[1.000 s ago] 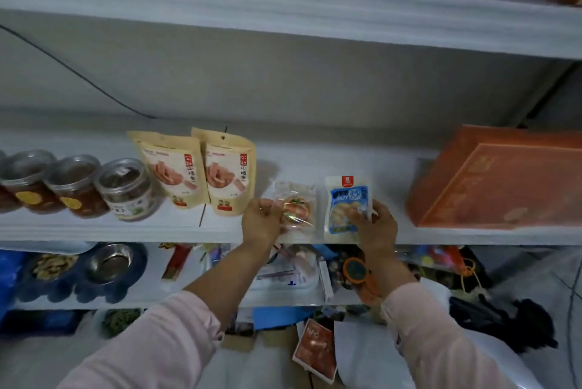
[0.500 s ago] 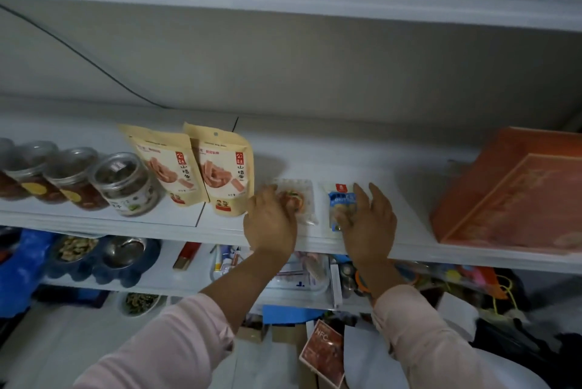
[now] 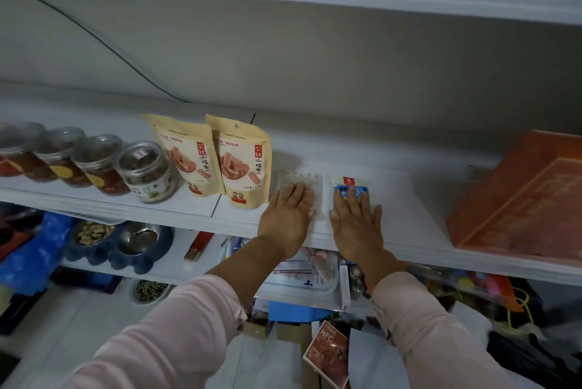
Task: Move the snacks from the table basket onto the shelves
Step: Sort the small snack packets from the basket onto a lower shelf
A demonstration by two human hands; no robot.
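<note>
Two small snack packets lie flat on the white middle shelf [image 3: 409,225]. My left hand [image 3: 288,215] rests palm down on a clear packet [image 3: 299,179], fingers spread over it. My right hand [image 3: 356,221] presses flat on a blue and white packet [image 3: 351,184] with a red label at its top. Neither hand curls around its packet. Left of them stand two tan pouches [image 3: 217,162] with red strips pictured. The table basket is out of view.
Several clear jars [image 3: 94,165] line the shelf's left end. An orange box [image 3: 522,196] fills its right end. A dark cable [image 3: 94,39] runs down the back wall. Below are a blue double bowl [image 3: 119,240], a clear tray [image 3: 302,281] and clutter.
Both packets stood upright in my fingers a second ago. They now lie flat, and both hands have opened and pressed down on them. The camera has tilted down.
</note>
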